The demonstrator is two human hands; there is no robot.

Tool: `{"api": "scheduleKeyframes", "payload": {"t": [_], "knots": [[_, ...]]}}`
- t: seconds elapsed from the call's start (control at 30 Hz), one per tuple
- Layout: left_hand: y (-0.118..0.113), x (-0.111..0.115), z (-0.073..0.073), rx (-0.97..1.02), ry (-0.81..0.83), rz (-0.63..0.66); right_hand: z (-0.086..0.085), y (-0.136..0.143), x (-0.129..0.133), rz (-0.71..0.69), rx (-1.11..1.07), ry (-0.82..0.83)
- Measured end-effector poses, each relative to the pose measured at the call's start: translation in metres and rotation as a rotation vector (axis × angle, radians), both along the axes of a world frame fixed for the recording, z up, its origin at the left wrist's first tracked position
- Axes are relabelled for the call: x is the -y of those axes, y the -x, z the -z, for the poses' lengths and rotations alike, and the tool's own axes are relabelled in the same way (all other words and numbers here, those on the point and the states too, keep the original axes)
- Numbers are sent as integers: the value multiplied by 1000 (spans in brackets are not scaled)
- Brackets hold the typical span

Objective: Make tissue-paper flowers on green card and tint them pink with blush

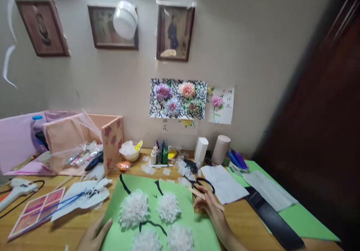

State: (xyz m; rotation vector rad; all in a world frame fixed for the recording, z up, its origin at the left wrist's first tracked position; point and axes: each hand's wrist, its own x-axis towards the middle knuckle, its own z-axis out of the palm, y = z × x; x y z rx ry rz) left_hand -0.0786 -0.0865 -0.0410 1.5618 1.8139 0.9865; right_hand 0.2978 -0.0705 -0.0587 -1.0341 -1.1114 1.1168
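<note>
A green sheet (153, 215) lies before me with several fluffy white paper flowers (134, 209) and curved black strips (153, 224) on it. My left hand (94, 235) grips its left edge, thumb on top; the fingers beneath are hidden. At the sheet's right edge, my right hand (209, 208) is closed around a flat wooden craft stick (198, 193), whose end points up and left. Just beyond that hand lie black-handled scissors (209, 183), partly covered by the stick and fingers.
Small white paper squares (148, 169), paint bottles (159, 155) and a white bowl (131, 150) stand behind the sheet. To the left are a glue gun (18, 193), blue-handled brushes (60, 204) and a peach box (75, 131). White paper (225, 183) and a black strip (274, 217) lie right.
</note>
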Motion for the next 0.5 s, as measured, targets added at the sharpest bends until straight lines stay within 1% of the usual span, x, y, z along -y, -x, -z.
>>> {"api": "scheduleKeyframes", "payload": {"t": [0.1, 0.17, 0.3, 0.43, 0.5], "knots": [[-3, -1, 0, -57, -6, 72, -7, -1, 7, -46, 86, 24], [-5, -2, -1, -130, 12, 86, -9, -3, 7, -21, 165, 4], [-10, -3, -3, -286, 39, 57, -8, -8, 3, 61, 118, 23], [-16, -2, -8, -451, 146, 21, -9, -9, 7, 58, 112, 38], [-18, -3, -9, -504, 189, 3, -11, -8, 11, 46, 126, 41]]}}
